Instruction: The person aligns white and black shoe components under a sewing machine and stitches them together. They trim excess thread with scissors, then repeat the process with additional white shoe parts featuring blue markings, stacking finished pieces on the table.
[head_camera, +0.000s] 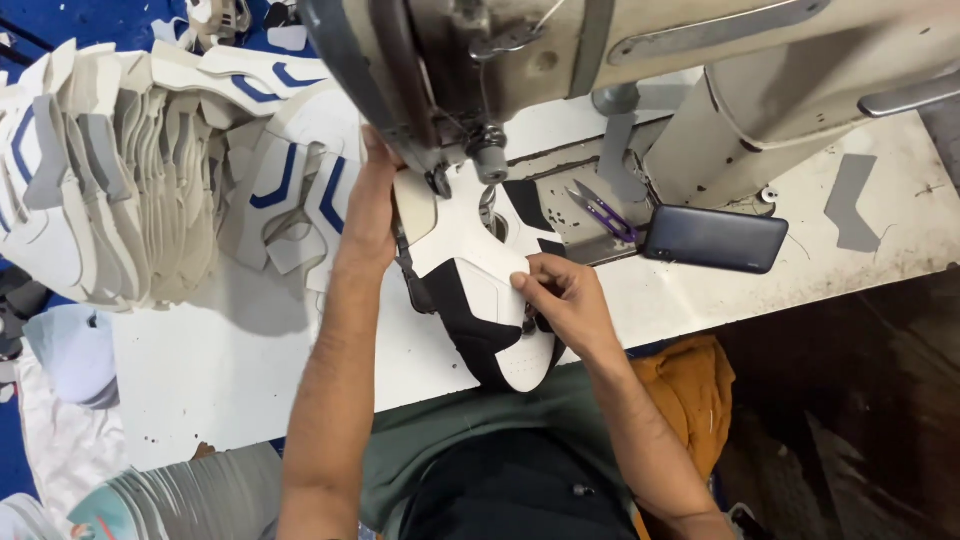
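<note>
A white and black shoe upper (478, 290) lies under the head of a grey sewing machine (560, 60), its far end beneath the needle area (488, 160). My left hand (372, 205) reaches up along the upper's left edge, fingers partly hidden behind the machine head. My right hand (562, 300) pinches the near right side of the upper, thumb and fingers closed on the white panel. The near toe end of the upper hangs over the table's front edge.
A large stack of white and blue cut shoe pieces (130, 170) fills the left of the white table (230, 370). Purple thread snips (603, 212) and a dark phone (714, 239) lie right of the needle. An orange cloth (685, 385) sits by my lap.
</note>
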